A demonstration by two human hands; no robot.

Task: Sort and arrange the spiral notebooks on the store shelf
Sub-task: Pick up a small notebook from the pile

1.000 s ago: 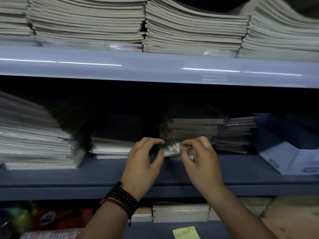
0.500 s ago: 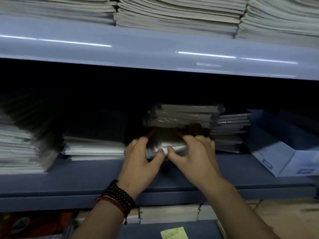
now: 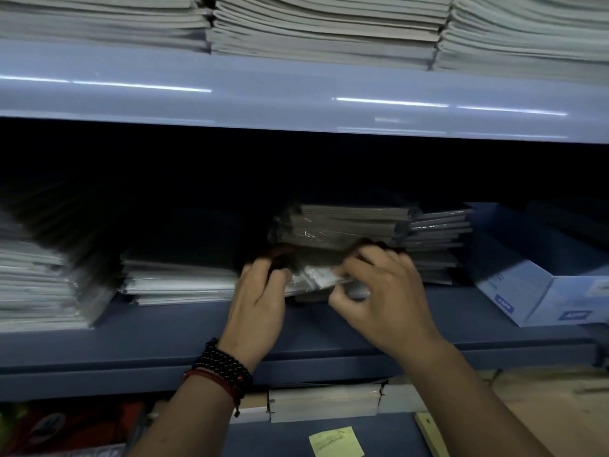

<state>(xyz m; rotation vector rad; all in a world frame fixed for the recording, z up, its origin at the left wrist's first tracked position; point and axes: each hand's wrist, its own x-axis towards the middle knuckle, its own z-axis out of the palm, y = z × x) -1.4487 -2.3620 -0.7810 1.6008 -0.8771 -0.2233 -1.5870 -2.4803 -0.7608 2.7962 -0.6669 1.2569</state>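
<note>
A stack of plastic-wrapped notebooks (image 3: 346,225) stands in the middle of the dark blue shelf (image 3: 164,338). My left hand (image 3: 260,301) and my right hand (image 3: 382,291) both reach into the lower part of this stack. Their fingers curl round the wrapped notebooks at the bottom (image 3: 316,280), with the upper notebooks lifted above the fingertips. My left wrist carries dark bead bracelets and a red cord. The fingertips are hidden inside the stack.
A lower notebook pile (image 3: 178,282) lies to the left, a taller leaning pile (image 3: 36,285) at far left. A thinner pile (image 3: 435,245) and a blue cardboard box (image 3: 534,291) sit to the right. Paper stacks (image 3: 326,31) fill the shelf above. A yellow sticky note (image 3: 336,440) lies below.
Both hands went from touching the stack's front edge to digging into it; the upper notebooks are raised off the lower ones. The view moved closer and slightly up.
</note>
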